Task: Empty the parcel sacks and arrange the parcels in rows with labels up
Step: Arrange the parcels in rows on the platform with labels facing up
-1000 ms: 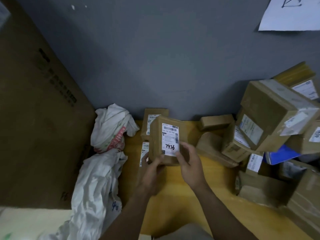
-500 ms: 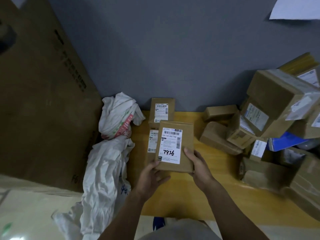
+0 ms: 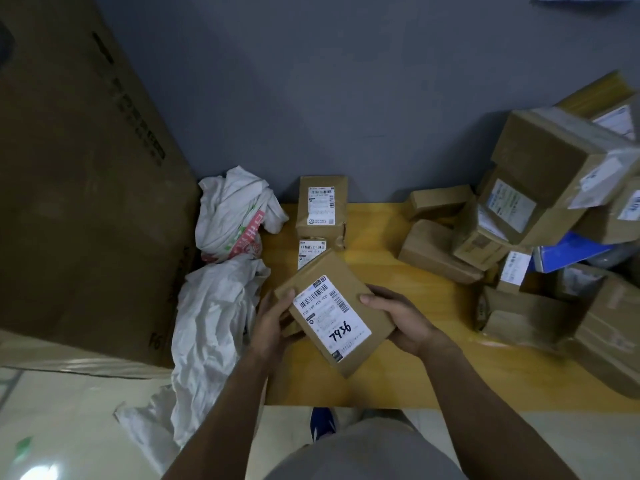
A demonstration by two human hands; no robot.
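I hold a flat brown parcel (image 3: pixel 332 313) over the yellow table (image 3: pixel 408 375), its white label marked 7936 facing up and turned at an angle. My left hand (image 3: pixel 273 323) grips its left edge and my right hand (image 3: pixel 398 317) grips its right edge. Beyond it lie two parcels in a line with labels up: one (image 3: pixel 322 206) against the wall, another (image 3: pixel 311 252) partly hidden behind the held parcel. A crumpled white sack (image 3: pixel 221 292) lies at the table's left edge.
A heap of brown parcels (image 3: pixel 540 216) fills the table's right side, with a blue packet (image 3: pixel 568 251) among them. A large cardboard box (image 3: pixel 79 188) stands at the left. The grey wall (image 3: pixel 311 98) closes the back. My shoe (image 3: pixel 322 422) shows below the table.
The held parcel has come down and toward me, from upright to label-up, and has rotated clockwise. Both hands keep their grip on its edges.
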